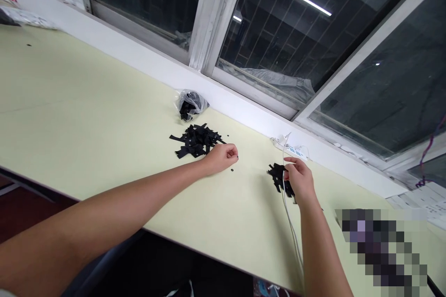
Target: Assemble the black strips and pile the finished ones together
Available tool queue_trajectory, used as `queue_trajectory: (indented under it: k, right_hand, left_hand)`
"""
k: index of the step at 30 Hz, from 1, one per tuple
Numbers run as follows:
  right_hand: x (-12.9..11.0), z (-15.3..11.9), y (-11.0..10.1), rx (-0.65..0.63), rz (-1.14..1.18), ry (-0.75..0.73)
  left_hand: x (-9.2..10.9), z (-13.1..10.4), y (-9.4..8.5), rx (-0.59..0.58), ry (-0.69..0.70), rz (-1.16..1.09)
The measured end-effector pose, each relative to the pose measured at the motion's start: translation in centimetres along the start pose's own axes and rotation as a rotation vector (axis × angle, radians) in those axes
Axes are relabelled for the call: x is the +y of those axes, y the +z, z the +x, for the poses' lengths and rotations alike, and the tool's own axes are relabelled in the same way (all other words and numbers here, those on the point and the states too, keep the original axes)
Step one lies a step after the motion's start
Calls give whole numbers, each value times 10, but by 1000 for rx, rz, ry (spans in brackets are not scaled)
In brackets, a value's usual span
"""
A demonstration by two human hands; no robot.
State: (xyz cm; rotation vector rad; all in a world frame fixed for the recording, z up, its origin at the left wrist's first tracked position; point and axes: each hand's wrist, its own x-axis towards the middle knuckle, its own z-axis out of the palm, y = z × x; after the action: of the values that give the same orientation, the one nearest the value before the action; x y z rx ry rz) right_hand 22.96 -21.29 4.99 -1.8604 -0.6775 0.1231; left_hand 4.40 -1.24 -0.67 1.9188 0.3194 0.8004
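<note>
My left hand (222, 158) is closed in a pinch at the right edge of a loose pile of short black fabric strips (198, 139). A tiny dark bit shows at its fingertips, too small to name. Above a second, smaller pile of black strips (278, 174) is my right hand (300, 180), its index finger stretched out and its thumb apart from it. I see nothing held between them. A white cable (288, 213) runs down past these fingertips and over the smaller pile. One small black ring-like piece (232, 170) lies on the table just below my left hand.
Behind the larger pile stands a clear plastic bag (193, 102) with more black pieces. A white power strip (291, 148) lies by the window ledge. The pale yellow table (87, 116) has a blurred-out dark object (379, 250) at right and white plastic (28, 17) at far left.
</note>
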Motion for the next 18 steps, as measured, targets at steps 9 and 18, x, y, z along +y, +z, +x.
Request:
queue_trajectory:
  k: [9, 18]
  right_hand:
    - [9, -35, 59, -269, 246, 159]
    - [18, -49, 98, -321, 417, 190]
  left_hand:
    - [8, -8, 4, -53, 116, 18]
    - [0, -10, 8, -135, 91, 5]
